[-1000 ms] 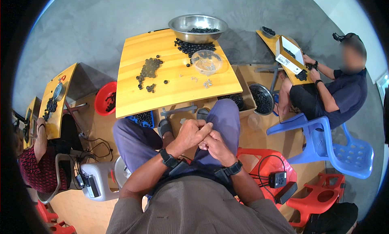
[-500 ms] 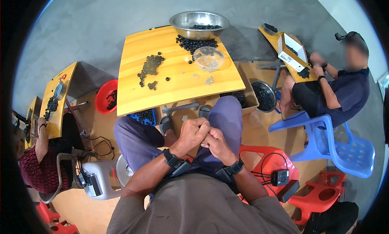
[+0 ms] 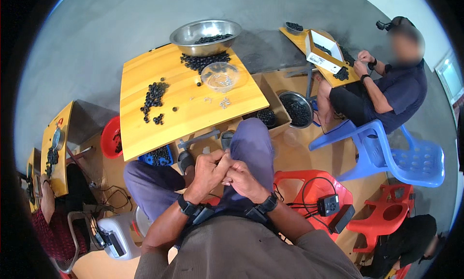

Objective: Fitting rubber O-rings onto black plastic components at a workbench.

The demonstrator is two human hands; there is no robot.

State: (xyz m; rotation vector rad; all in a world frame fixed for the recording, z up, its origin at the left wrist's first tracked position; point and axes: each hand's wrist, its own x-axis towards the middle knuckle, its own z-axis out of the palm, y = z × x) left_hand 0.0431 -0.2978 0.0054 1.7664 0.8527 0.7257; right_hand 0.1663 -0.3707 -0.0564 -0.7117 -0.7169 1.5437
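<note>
My left hand (image 3: 207, 175) and my right hand (image 3: 245, 180) meet over my lap, in front of the near edge of the wooden table (image 3: 193, 115). Both have curled fingers pressed against each other. Whatever lies between the fingertips, if anything, is hidden. On the tabletop beyond, small round black parts (image 3: 153, 99) lie in a loose cluster at the left. More black parts (image 3: 205, 61) are heaped before a steel bowl (image 3: 205, 49). Beside that heap stands a clear plastic tub (image 3: 220, 77) with small pale pieces in it, and a few similar pieces (image 3: 224, 103) lie near it.
Under the table are a blue tray (image 3: 166, 156), a red basin (image 3: 110, 139) and a cardboard box (image 3: 278, 100). A steel basin (image 3: 296, 110) of black parts stands farther right. A red stool (image 3: 309, 194) bears cables and black boxes. Co-workers sit at tables left and right.
The whole view has shifted, so the table appears farther left and slightly lower. My hands stay together with fingers curled. More of a person in black shows at the lower right.
</note>
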